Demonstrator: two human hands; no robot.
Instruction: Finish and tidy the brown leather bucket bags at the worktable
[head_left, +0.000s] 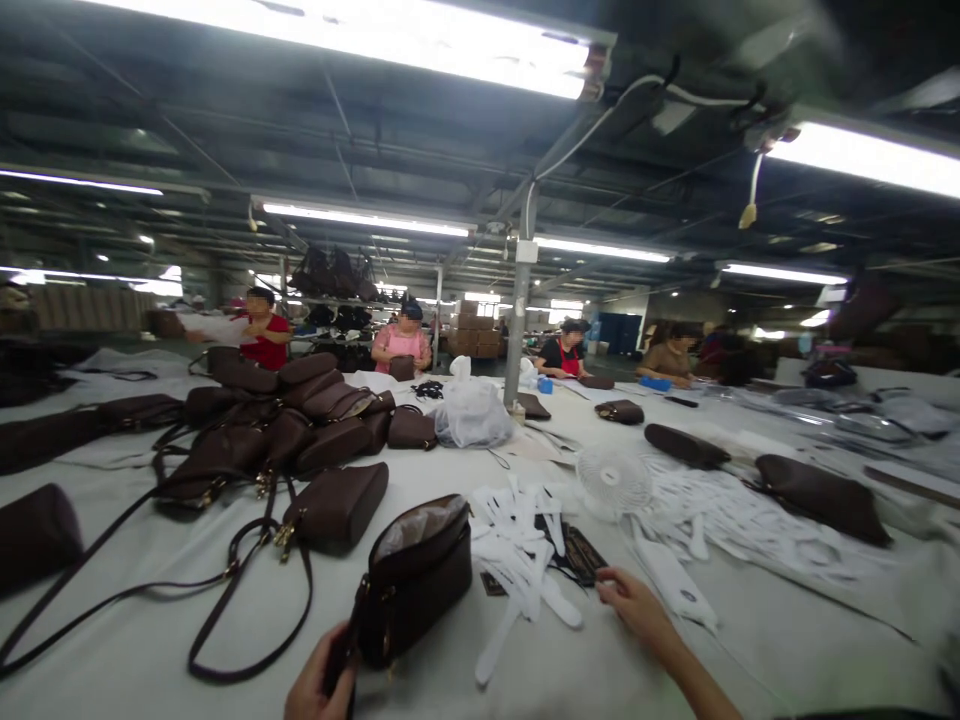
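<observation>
A dark brown handbag (420, 590) stands unzipped on the table, its mouth showing a pale lining or stuffing. At its left end, my left hand (321, 680) is closed on the bag's dark strap. My right hand (637, 610) reaches in from the right, its thumb and fingers pinched at the near end of a black hang tag (581, 555) with gold-coloured print. That tag lies by a heap of white paper-like strips (517, 550), between the bag and my right hand. Part of another dark tag (493, 584) shows under the strips.
Several brown bags (300, 420) are piled at the left, with long straps (217, 660) across the table. A small white fan (615, 478) stands beyond the strips, near a metal post (517, 330). More bags (821, 495) lie right. Several people work across the table.
</observation>
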